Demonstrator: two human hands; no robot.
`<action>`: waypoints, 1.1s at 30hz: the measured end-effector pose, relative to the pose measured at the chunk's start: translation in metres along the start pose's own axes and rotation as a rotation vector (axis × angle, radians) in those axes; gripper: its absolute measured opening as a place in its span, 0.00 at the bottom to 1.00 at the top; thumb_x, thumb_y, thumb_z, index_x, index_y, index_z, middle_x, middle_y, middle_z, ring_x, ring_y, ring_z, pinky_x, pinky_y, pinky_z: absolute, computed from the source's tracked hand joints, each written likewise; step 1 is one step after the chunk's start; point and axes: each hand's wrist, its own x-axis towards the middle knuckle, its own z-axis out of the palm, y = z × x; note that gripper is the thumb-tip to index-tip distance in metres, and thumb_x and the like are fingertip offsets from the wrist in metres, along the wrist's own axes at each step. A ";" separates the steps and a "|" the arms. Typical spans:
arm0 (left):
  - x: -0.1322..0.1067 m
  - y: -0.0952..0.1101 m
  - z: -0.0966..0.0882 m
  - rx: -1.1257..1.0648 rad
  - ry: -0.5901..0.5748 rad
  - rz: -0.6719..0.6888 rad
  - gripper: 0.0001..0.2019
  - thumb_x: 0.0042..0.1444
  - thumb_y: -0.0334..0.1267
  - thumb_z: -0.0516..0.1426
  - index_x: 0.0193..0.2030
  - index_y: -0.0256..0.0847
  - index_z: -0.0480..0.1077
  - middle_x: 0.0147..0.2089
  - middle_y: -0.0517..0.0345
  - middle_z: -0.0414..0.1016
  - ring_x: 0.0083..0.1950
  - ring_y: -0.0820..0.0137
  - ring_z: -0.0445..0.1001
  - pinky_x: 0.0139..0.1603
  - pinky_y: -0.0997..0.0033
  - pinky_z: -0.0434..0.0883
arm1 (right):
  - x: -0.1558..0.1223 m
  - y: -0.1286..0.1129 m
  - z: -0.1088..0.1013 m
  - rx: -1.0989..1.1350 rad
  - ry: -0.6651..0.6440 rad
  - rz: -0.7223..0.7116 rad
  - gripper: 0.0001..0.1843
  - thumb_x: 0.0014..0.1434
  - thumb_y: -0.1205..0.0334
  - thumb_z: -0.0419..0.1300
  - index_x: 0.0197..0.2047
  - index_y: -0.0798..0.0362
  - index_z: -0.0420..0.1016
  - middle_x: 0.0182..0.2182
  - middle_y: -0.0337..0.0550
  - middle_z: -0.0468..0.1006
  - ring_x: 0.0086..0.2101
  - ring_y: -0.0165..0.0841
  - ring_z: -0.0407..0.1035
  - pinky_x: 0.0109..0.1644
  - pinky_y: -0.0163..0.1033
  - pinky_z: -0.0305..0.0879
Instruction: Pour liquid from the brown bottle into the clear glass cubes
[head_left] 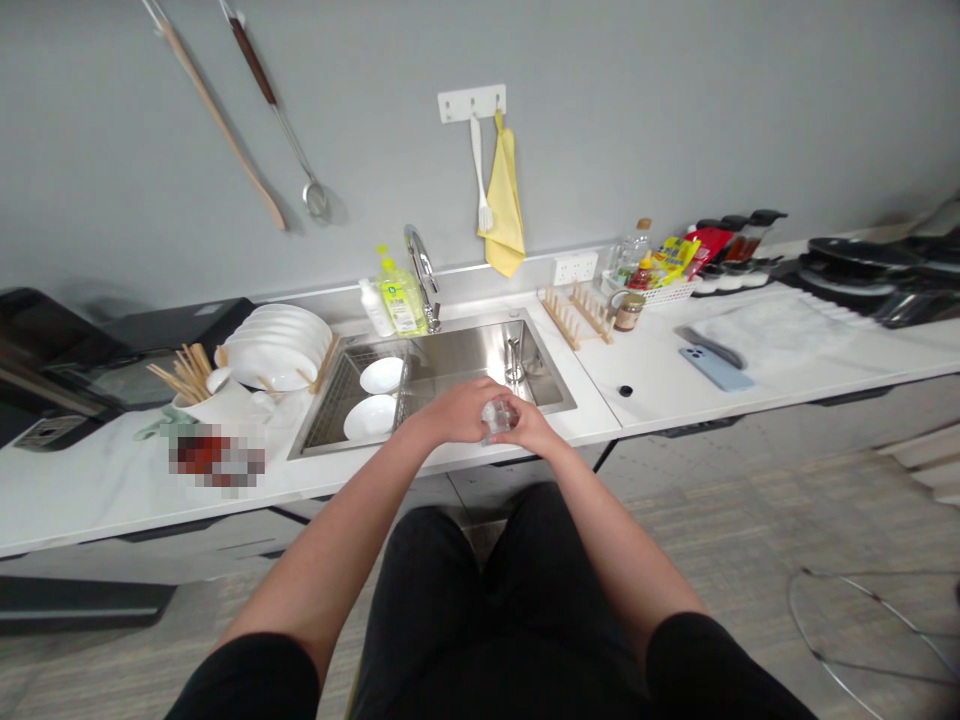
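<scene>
Above the front edge of the stainless steel sink [480,360], toward its right side: a clear glass tumbler [498,418], held up off the steel between both hands. Below and behind the tumbler, a small chrome fitting [514,346] inside the basin. In the left half of the sink, a wire drying rack [352,400], with one white bowl [381,375] and a second white bowl [369,417] near the hands.

Behind the sink, a chrome faucet [421,275], a lime-green dish soap bottle [401,300] and a white pump bottle [373,306]. Left of the sink, a stack of white plates [276,345] on edge, then wooden chopsticks [187,372] in a white holder [210,405], and a pixelated patch too blurred to identify [216,460]. Right of the sink, a wooden plate rack [577,315], a white basket of bottles and packets [649,293], and farther along, a blue phone [716,368] at the edge of a white cloth [772,335]. On the wall above the sink, a yellow towel [504,200] beside a white spatula [480,175].

Left hand [457,412] closed around the tumbler's near side, fingers curled. Right hand [529,426] partly closed against the opposite side, both hands gripping the glass together.
</scene>
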 end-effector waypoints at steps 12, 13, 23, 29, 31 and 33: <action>0.004 0.012 0.002 0.243 -0.023 -0.160 0.20 0.65 0.45 0.68 0.62 0.44 0.81 0.57 0.45 0.85 0.60 0.49 0.84 0.61 0.54 0.77 | 0.000 0.000 0.000 -0.045 0.011 0.008 0.50 0.38 0.45 0.91 0.63 0.47 0.82 0.53 0.45 0.87 0.49 0.45 0.82 0.56 0.49 0.81; 0.005 0.011 0.003 0.254 -0.011 -0.195 0.19 0.68 0.49 0.66 0.61 0.43 0.81 0.56 0.44 0.85 0.59 0.50 0.84 0.61 0.54 0.78 | 0.000 0.001 0.000 -0.025 0.007 0.013 0.51 0.38 0.45 0.91 0.63 0.47 0.81 0.52 0.44 0.87 0.48 0.45 0.82 0.55 0.49 0.81; 0.000 0.002 0.010 -0.041 0.020 -0.062 0.27 0.59 0.34 0.68 0.66 0.43 0.78 0.67 0.45 0.80 0.65 0.54 0.83 0.66 0.58 0.80 | 0.000 0.003 -0.001 -0.073 0.007 0.028 0.50 0.38 0.45 0.91 0.62 0.47 0.82 0.50 0.44 0.87 0.47 0.44 0.81 0.51 0.47 0.80; -0.006 0.001 0.019 0.026 0.092 -0.270 0.23 0.65 0.35 0.64 0.67 0.40 0.77 0.60 0.41 0.86 0.61 0.48 0.86 0.65 0.49 0.81 | -0.001 -0.001 -0.001 -0.030 0.012 0.049 0.50 0.38 0.45 0.91 0.62 0.47 0.81 0.50 0.43 0.86 0.46 0.42 0.81 0.52 0.46 0.80; -0.008 0.001 0.021 -0.067 0.089 -0.191 0.33 0.59 0.27 0.64 0.72 0.43 0.75 0.68 0.45 0.85 0.68 0.51 0.84 0.71 0.52 0.79 | -0.001 -0.004 0.000 -0.027 0.001 0.049 0.50 0.39 0.45 0.90 0.63 0.47 0.81 0.51 0.44 0.87 0.47 0.43 0.82 0.53 0.47 0.80; -0.009 0.003 0.023 -0.110 0.136 -0.174 0.38 0.57 0.28 0.66 0.76 0.43 0.72 0.76 0.44 0.80 0.75 0.51 0.79 0.78 0.50 0.75 | -0.001 -0.007 0.000 -0.019 0.001 0.047 0.50 0.39 0.44 0.90 0.63 0.47 0.81 0.51 0.44 0.87 0.48 0.44 0.82 0.53 0.47 0.80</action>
